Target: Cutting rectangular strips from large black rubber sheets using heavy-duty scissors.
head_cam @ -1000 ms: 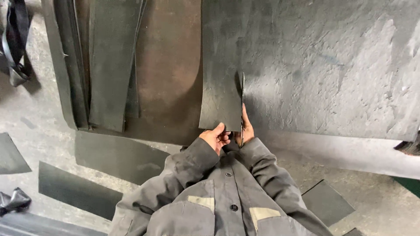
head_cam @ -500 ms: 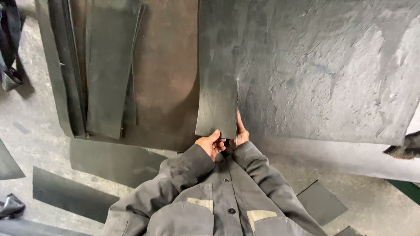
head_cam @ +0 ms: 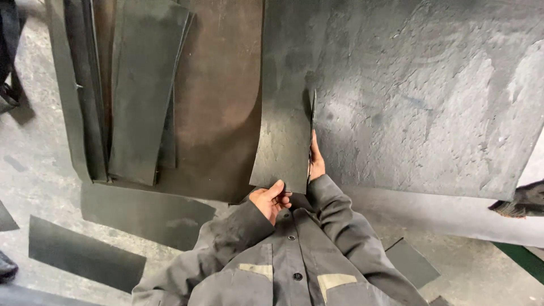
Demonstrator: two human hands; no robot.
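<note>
Two hands work at one big grey sheet (head_cam: 430, 96) that fills the upper right and runs off the top and right edges. A cut runs up into it from the near edge, leaving one strip (head_cam: 283, 136) still joined higher up. The left hand (head_cam: 271, 201) is closed on the strip's near corner, thumb on top, fingers curled under. The right hand (head_cam: 315, 161) lies along the cut with fingers stretched up the slit; whether it grips a blade or only the edge is too hidden to tell. To the left lies one brown sheet (head_cam: 218, 102), and over its left part a stack of about four dark strips (head_cam: 141, 90), overlapping so the count is unsure. On the floor (head_cam: 39, 158) nearer the person lie two flat dark offcuts (head_cam: 144, 212) on the left, and one more (head_cam: 412, 262) on the right. At the right edge a dark glove-like shape (head_cam: 524, 201) is cut off.
</note>
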